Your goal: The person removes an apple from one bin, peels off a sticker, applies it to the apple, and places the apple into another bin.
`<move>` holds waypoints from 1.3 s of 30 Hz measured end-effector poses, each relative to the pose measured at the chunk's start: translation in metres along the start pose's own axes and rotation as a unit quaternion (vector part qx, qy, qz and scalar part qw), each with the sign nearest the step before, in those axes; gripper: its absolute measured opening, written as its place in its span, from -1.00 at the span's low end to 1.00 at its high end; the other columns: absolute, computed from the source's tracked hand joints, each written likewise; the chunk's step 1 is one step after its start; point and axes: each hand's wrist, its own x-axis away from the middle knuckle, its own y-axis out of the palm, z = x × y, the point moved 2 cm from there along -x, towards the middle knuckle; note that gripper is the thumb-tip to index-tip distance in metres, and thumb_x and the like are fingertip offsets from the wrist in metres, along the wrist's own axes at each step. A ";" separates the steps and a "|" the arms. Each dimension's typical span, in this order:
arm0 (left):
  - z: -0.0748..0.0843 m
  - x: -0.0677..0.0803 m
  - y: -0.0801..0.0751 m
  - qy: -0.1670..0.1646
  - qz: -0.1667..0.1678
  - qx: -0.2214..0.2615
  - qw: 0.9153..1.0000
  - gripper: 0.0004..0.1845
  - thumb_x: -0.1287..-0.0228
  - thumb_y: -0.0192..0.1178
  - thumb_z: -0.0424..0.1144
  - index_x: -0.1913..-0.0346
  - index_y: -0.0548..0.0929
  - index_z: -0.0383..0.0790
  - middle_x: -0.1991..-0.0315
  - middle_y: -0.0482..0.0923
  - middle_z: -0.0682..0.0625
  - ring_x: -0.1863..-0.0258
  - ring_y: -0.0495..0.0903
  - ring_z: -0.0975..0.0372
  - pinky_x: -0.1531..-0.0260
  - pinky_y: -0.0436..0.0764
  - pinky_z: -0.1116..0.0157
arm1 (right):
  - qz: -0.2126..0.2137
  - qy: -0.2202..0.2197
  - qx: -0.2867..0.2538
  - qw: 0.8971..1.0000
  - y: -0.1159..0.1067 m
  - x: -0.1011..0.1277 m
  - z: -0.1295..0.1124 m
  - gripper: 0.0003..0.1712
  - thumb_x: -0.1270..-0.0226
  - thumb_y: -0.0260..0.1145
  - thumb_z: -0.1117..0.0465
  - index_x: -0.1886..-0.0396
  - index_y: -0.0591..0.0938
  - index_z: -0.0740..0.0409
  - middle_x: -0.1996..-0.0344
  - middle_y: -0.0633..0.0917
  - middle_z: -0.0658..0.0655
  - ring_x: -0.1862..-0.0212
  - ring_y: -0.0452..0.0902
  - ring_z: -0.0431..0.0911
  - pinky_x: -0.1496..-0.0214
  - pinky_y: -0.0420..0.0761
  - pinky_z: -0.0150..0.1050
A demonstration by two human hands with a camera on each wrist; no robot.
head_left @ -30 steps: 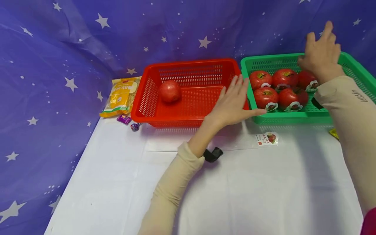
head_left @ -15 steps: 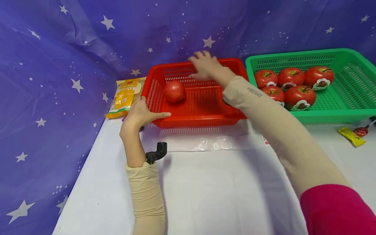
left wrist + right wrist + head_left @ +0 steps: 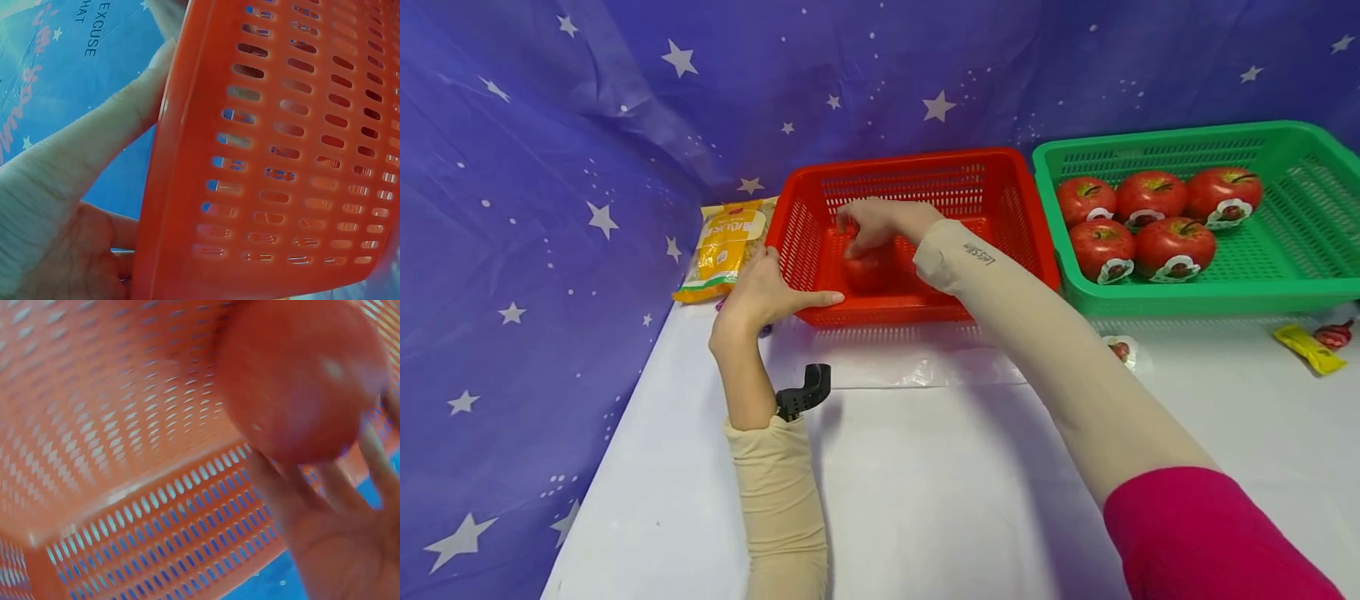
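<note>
My left hand (image 3: 756, 292) grips the red plastic basket (image 3: 917, 310) by its front left corner. The thumb lies over the front rim, while the other fingers go round the left side. In the left wrist view the hand holds the rim (image 3: 164, 169) of the slotted wall. Inside the basket, my right hand (image 3: 880, 223) reaches down with curled fingers and holds a smooth, red round fruit (image 3: 870, 271). The right wrist view shows several fingers against the fruit (image 3: 303, 381), close to the slotted wall; part of the hand is cut off there.
A green basket (image 3: 1232, 302) with several stickered red apples (image 3: 1176, 248) stands on the right. Left of the red basket lies a yellow food packet (image 3: 726, 246). A yellow wrapper (image 3: 1310, 348) and a clear plastic bag (image 3: 917, 368) lie in front on the white table (image 3: 925, 492).
My right hand has come from the green basket over into the red one, down onto the fruit, which has shifted right and forward. My left hand has moved left to the red basket's corner.
</note>
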 end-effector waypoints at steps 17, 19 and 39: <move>-0.002 0.000 0.003 0.015 -0.002 -0.003 1.000 0.32 0.06 0.28 0.39 -0.48 -0.13 -0.45 -0.52 -0.22 -0.34 -0.49 -0.10 -0.18 -0.37 0.10 -0.19 | 0.064 -0.055 -0.166 0.983 -0.019 0.117 0.002 -0.32 -0.01 0.50 -0.03 -0.15 0.47 -0.02 0.00 0.55 0.07 0.11 0.55 0.00 0.36 0.66 -0.10; -0.002 0.000 0.003 0.015 -0.008 -0.008 1.000 0.35 0.06 0.26 0.42 -0.49 -0.17 -0.46 -0.53 -0.30 -0.34 -0.51 -0.19 -0.18 -0.39 0.04 -0.19 | 0.095 -0.070 -0.230 0.966 -0.007 0.149 0.004 -0.44 -0.06 0.47 0.01 -0.06 0.53 0.01 0.08 0.60 0.09 0.15 0.55 0.01 0.37 0.64 -0.11; 0.106 0.057 0.040 0.390 -0.063 0.018 0.918 0.13 0.09 0.51 0.02 -0.51 0.07 -0.12 -0.52 0.05 0.06 -0.50 0.07 0.21 -0.46 0.12 0.15 | 0.165 0.084 -0.202 0.962 0.143 0.275 0.067 -0.45 -0.21 0.36 -0.09 -0.05 0.62 0.20 0.16 0.68 0.11 0.40 0.60 -0.11 0.41 0.55 -0.29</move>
